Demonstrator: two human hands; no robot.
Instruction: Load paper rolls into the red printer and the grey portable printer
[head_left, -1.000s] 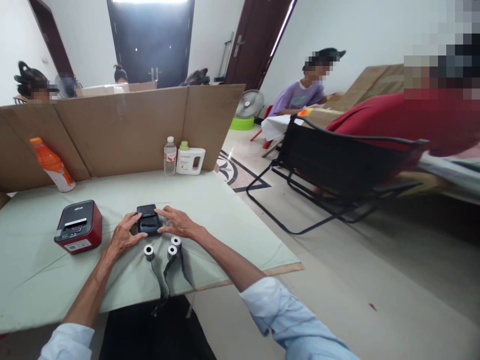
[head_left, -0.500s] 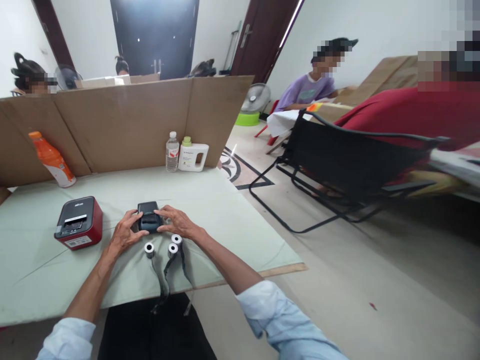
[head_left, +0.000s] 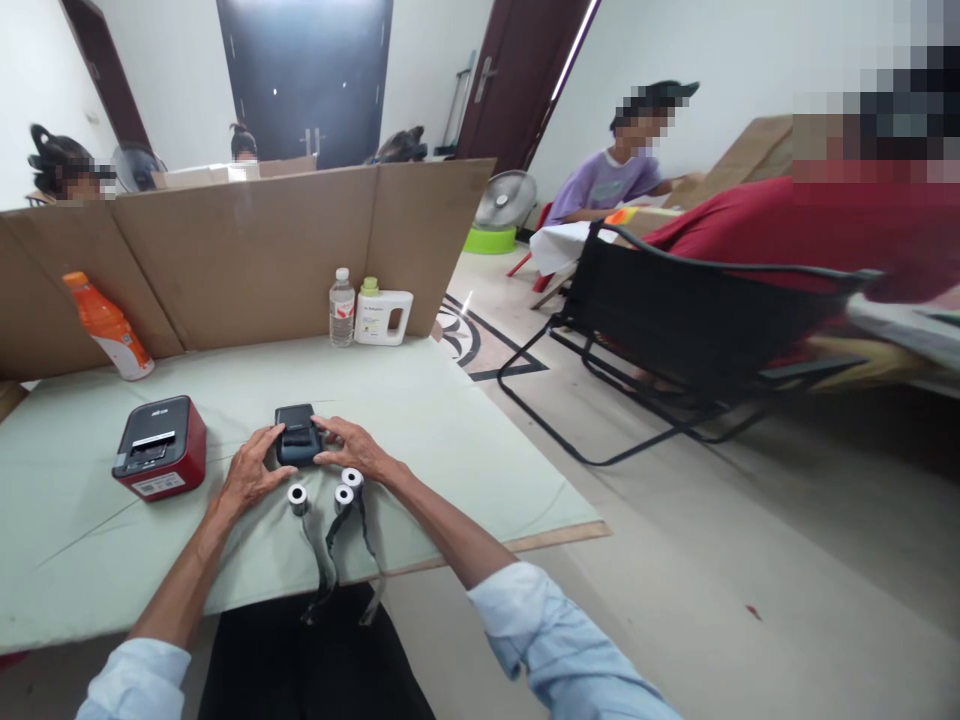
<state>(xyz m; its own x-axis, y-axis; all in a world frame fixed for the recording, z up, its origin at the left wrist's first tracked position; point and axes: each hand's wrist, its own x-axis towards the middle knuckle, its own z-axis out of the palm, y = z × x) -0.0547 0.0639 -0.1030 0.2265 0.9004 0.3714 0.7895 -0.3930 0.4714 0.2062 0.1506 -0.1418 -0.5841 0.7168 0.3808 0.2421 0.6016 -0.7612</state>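
Note:
On the pale green table, a small black device that looks like a portable receipt printer sits between my two hands. My left hand grips its left side, thumb at the near corner and fingers at the upper edge. From the right, my right hand holds the opposite side with thumb and fingers. Just nearer to me stand three small paper rolls: a left roll, a middle roll and a right roll. Their loose dark-looking strips trail over the table's front edge.
Left of my hands stands a red and black printer. An orange bottle, a clear water bottle and a white jug line the cardboard partition. A black folding chair and other people are to the right.
The view has shifted slightly. Both hands keep their hold on the small black printer, which stays in place, as do the rolls.

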